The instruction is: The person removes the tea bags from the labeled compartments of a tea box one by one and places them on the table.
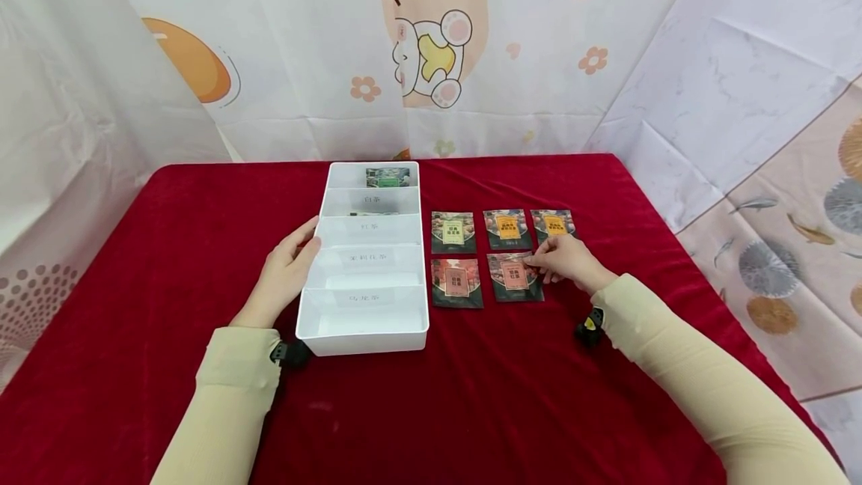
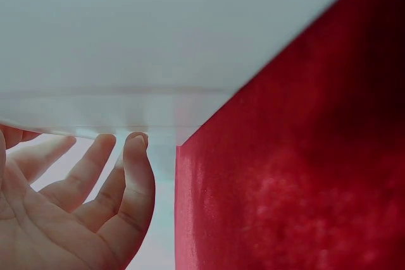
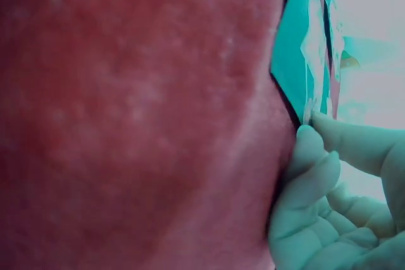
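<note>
My right hand (image 1: 569, 259) pinches the right edge of a tea packet with a red label (image 1: 515, 276); in the right wrist view, thumb and forefinger meet at the corner of this packet (image 3: 297, 55). Another red-label tea packet (image 1: 457, 283) lies to its left. A pale green-label packet (image 1: 453, 233) and two orange-label packets (image 1: 508, 229) form the row behind. My left hand (image 1: 281, 269) touches the left side of a long white divided box (image 1: 362, 343); its fingertips rest against the rim in the left wrist view.
A green-label packet (image 1: 388, 178) stands in the box's farthest compartment, and the top edge of another packet (image 1: 373, 213) shows in the second. Labels mark the dividers. A red cloth (image 1: 202, 260) covers the table; a printed curtain (image 1: 303, 58) hangs behind.
</note>
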Available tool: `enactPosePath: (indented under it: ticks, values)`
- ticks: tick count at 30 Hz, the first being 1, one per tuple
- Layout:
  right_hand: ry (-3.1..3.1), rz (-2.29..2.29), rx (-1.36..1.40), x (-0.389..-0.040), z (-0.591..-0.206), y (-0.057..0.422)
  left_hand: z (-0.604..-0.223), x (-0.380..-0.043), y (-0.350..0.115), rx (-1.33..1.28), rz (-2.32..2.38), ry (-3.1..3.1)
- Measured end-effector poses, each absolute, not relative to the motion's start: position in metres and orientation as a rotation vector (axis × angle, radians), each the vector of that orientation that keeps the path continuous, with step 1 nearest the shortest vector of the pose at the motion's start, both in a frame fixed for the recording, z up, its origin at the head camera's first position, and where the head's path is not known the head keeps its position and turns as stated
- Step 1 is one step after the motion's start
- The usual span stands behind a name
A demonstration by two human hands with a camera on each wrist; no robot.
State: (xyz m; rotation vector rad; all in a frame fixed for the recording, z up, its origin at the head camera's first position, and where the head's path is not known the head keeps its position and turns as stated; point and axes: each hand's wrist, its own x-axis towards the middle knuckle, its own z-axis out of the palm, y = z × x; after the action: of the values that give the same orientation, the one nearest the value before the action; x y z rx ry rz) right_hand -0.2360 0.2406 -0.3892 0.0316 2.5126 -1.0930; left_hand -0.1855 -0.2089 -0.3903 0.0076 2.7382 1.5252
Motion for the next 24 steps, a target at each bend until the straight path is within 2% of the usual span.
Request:
enactPosePath:
  ticks: [10,24]
  values:
    - [2.579,-1.067,-0.084,-0.249,-0.367,0.222,-0.389,-0.188,-0.207,0.015,1.511,2.754]
    - [2.600,-1.050,-0.358,-0.250,-0.329,0.159,-0.391,-0.187,-0.209,-0.002,1.512,2.760]
